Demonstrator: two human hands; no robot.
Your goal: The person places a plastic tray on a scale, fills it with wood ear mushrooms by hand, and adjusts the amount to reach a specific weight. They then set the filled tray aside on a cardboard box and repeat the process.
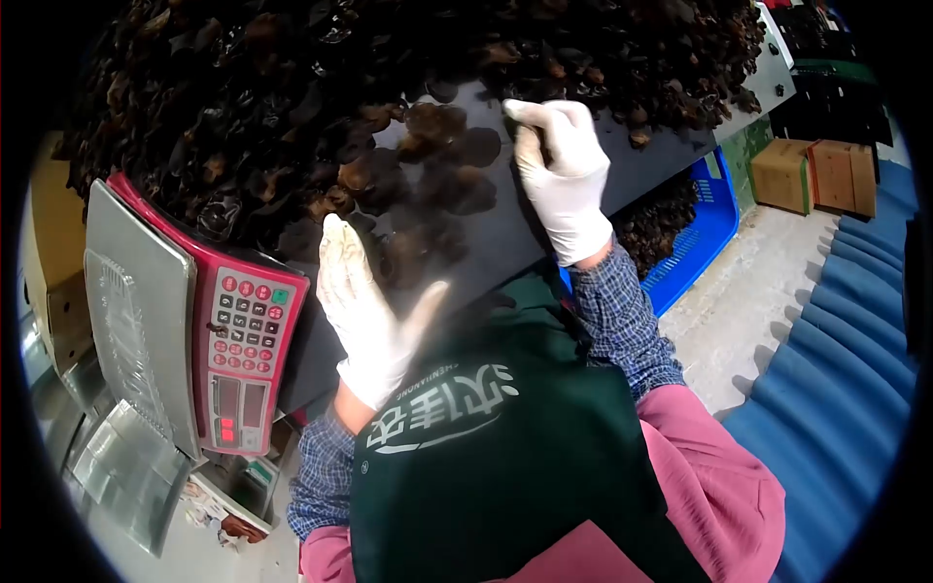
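A large heap of dark wood ear mushrooms (292, 107) covers the far part of the grey tabletop (510, 219). Several loose wood ear pieces (437, 165), partly blurred, lie or tumble between my hands. My left hand (367, 309), in a white glove, is open at the near edge of the heap, fingers straight together and thumb spread. Gloved in white too, my right hand (566, 170) is closed over the table's right part with its fingers curled. A dark bit shows at its fingertips, too small to name.
A red-and-grey digital scale (243, 330) stands close on the left. Below the table's right edge, a blue plastic basket (695, 253) holds more mushrooms. Cardboard boxes (814, 175) sit on the floor at right, beside blue corrugated sheeting (826, 340).
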